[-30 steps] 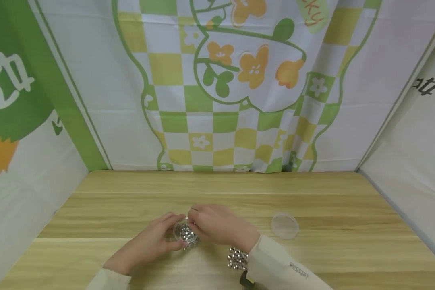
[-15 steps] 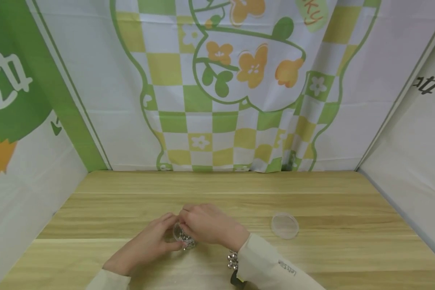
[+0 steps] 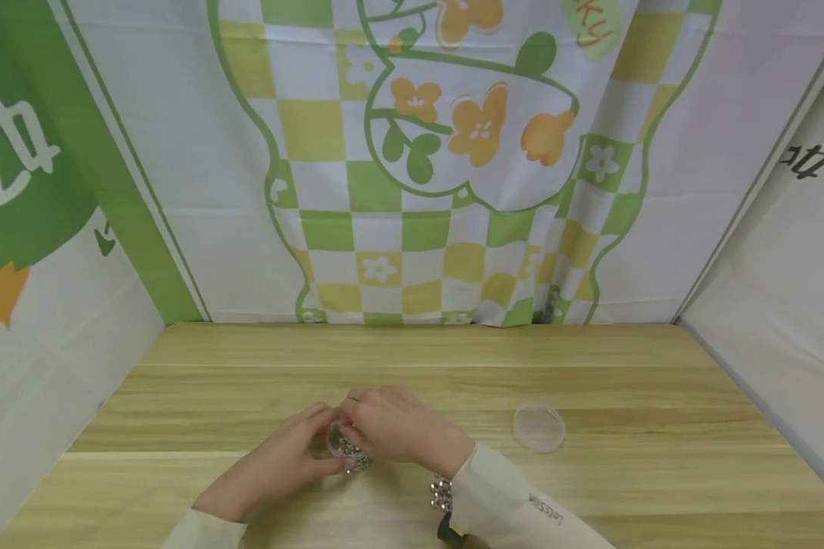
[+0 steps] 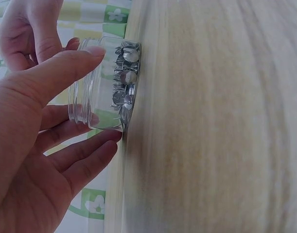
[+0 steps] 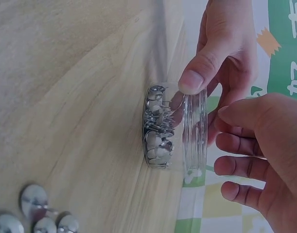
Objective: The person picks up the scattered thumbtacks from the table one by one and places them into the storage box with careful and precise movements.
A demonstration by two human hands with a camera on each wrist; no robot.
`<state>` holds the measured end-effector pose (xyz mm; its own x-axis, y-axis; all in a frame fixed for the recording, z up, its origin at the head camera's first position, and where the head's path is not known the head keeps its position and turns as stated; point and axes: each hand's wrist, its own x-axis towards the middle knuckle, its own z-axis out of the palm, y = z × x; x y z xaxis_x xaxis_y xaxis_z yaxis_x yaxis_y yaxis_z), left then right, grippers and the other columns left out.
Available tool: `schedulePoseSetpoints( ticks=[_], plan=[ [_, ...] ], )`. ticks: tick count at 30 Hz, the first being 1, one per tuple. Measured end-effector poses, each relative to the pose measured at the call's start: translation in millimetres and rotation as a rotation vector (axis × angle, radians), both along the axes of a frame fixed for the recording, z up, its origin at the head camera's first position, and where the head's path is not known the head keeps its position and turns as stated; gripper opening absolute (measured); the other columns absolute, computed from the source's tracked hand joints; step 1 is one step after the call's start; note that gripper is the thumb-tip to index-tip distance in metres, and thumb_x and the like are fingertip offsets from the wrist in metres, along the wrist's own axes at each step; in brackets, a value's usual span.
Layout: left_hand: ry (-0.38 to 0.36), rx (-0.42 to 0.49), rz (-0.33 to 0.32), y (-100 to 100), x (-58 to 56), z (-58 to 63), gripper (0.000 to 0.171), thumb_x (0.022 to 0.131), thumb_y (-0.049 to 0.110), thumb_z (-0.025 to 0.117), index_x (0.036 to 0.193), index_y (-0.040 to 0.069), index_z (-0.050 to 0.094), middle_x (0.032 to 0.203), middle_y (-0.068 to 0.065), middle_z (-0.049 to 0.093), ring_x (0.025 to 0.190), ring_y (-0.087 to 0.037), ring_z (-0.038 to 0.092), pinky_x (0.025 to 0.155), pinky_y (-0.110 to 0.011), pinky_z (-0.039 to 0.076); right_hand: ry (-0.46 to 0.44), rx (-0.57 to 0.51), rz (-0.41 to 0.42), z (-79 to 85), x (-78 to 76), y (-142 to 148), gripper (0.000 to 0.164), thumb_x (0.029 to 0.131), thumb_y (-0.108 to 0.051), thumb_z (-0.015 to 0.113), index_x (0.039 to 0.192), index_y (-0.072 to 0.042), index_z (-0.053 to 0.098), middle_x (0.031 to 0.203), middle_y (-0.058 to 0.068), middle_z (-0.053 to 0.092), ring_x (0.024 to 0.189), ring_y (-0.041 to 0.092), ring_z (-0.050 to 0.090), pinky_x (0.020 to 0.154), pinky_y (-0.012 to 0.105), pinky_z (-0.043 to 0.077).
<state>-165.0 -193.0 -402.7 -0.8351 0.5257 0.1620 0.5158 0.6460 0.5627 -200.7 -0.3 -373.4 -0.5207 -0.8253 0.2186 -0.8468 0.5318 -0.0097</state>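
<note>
In the head view a small clear jar [image 3: 336,436] stands on the table, mouth up, with silver thumbtacks [image 4: 125,77] piled at its bottom. My left hand [image 3: 275,461] holds it, with the thumb on one side and fingers on the other. Over the mouth is my right hand [image 3: 398,427], its fingers bent and the thumb near the rim in the right wrist view. No tack shows between those fingertips, though part of the fingers is hidden. Loose thumbtacks [image 3: 442,494] lie on the table below my right wrist, partly covered by the sleeve.
A round clear lid [image 3: 539,427] lies flat to the right of my hands. The wooden table [image 3: 625,381] ends at a patterned curtain [image 3: 467,229] at the back. Cloth walls close in the left and right sides.
My right hand has shifted a little left over the jar's mouth since one second ago, and it has held still over the last half second. The left hand and jar stay in place.
</note>
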Motion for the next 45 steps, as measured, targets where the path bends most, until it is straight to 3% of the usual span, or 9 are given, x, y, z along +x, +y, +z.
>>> schedulePoseSetpoints(
  ticks=[3,12,26,45],
  plan=[
    [0.014,0.0,-0.001,1,-0.5,0.0,0.066,0.081,0.044,0.073,0.134,0.009,0.053,0.111,0.003,0.06,0.107,-0.024,0.058,0.095,-0.057,0.052,0.0,-0.003,-0.006,-0.4,1.0,3,0.014,0.094,-0.024,0.062,0.098,-0.015,0.071,0.086,-0.006,0.068,0.065,0.002,0.056,0.06,0.016,0.054],
    [0.019,-0.012,0.019,4,-1.9,-0.2,0.072,0.08,0.04,0.076,0.133,-0.002,0.052,0.111,-0.004,0.062,0.104,-0.024,0.059,0.092,-0.055,0.055,0.039,-0.026,-0.024,2.4,7.5,26,0.009,0.091,-0.022,0.064,0.086,-0.017,0.069,0.081,-0.007,0.066,0.066,0.004,0.056,0.063,0.02,0.057],
    [0.032,0.003,0.042,2,-1.5,-1.5,0.07,0.076,0.037,0.079,0.132,0.001,0.055,0.108,-0.002,0.063,0.1,-0.022,0.06,0.09,-0.055,0.055,-0.01,-0.033,-0.085,-0.7,21.2,73,0.009,0.092,-0.019,0.063,0.088,-0.014,0.068,0.083,-0.005,0.067,0.069,0.005,0.059,0.066,0.026,0.06],
    [0.041,0.008,0.035,4,-0.5,-1.5,0.073,0.077,0.039,0.078,0.132,-0.001,0.053,0.11,-0.004,0.063,0.102,-0.024,0.06,0.09,-0.058,0.054,-0.053,-0.079,-0.125,-19.1,31.9,128,0.008,0.089,-0.016,0.066,0.083,-0.012,0.068,0.078,-0.004,0.065,0.064,0.004,0.055,0.055,0.02,0.056]
  ],
)
